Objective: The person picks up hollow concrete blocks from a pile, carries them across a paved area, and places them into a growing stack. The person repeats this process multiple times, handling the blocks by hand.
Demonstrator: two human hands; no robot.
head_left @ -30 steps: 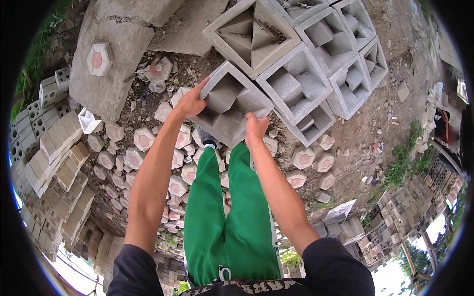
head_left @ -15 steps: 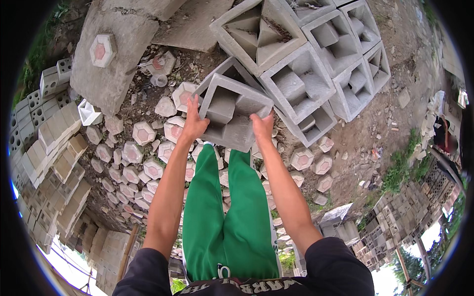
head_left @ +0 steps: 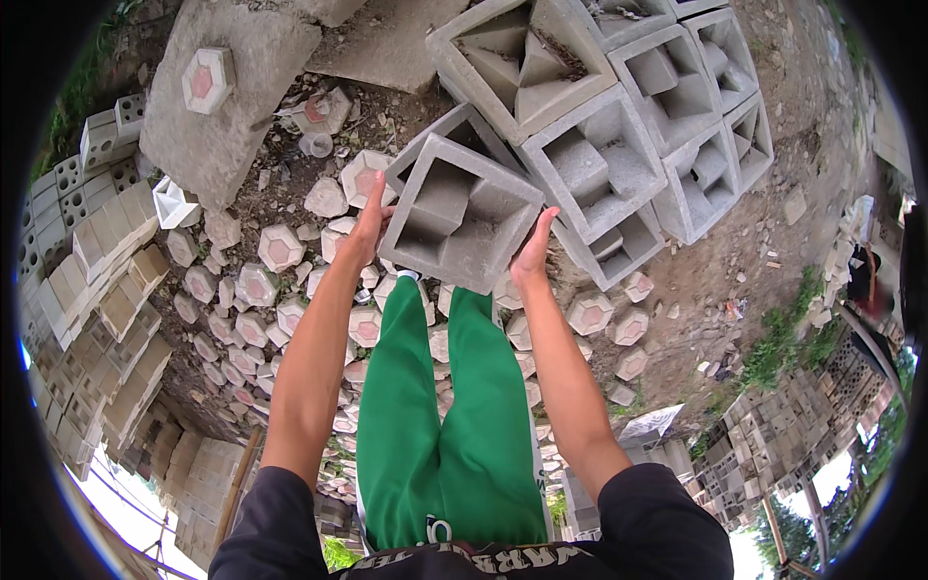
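Observation:
A square grey concrete block (head_left: 474, 253) with an open face and angled inner shapes is between my two hands, above my shins. My left hand (head_left: 369, 228) lies along its left side, thumb pointing up and fingers partly hidden behind the wall. Against its right side is my right hand (head_left: 532, 253), palm inward with the thumb raised; its other fingers are mostly hidden. Directly behind it is another hollow block (head_left: 466, 124), partly covered. Whether the two blocks touch cannot be made out.
Similar concrete blocks (head_left: 592, 159) are stacked at the far right. Hexagonal pavers (head_left: 280, 248) with pink centres cover the ground around my feet. A broken slab (head_left: 227, 116) lies far left, near stacked perforated blocks (head_left: 72, 198). Bare dirt (head_left: 715, 280) stretches right.
Both thumbs have come off the block's rim and now point up along its outer sides. My hands have moved slightly apart. In the picture, the block sits a little further right.

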